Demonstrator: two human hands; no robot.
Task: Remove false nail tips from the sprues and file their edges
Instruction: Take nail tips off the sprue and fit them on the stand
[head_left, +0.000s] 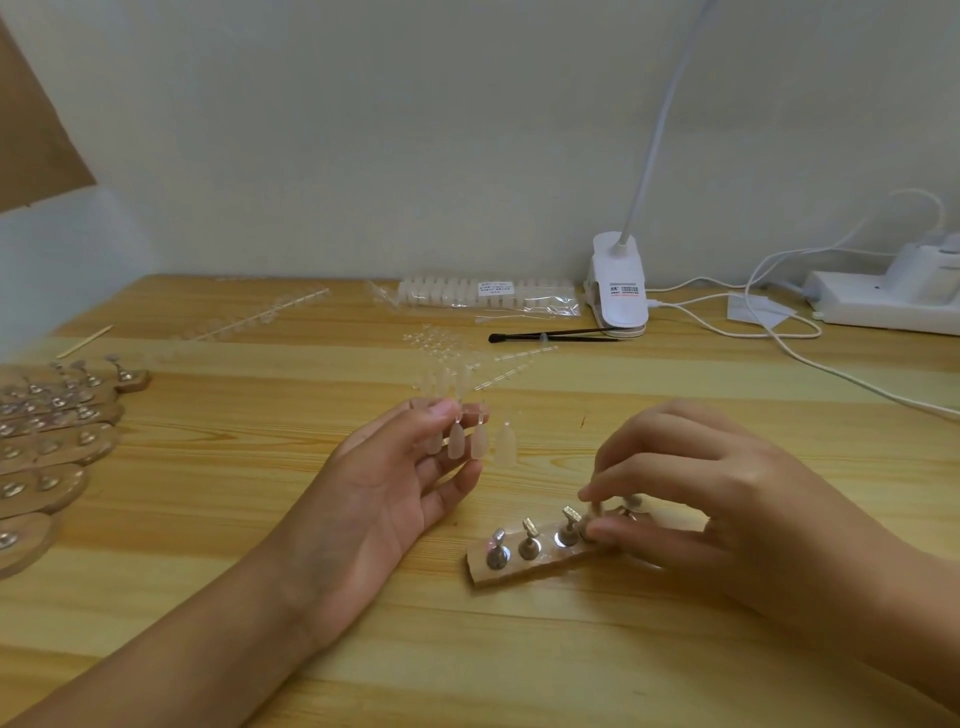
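Left hand pinches a sprue of nail tips just above the worktop; right hand pinches a peg on the wooden holder.
The tips look like thin, translucent, curved plastic shells. I judge them featherlight, springy and slippery, weakest at the stalk, so I would grip each by its sides and twist. The pegs are bright metal, on a flat wood strip.
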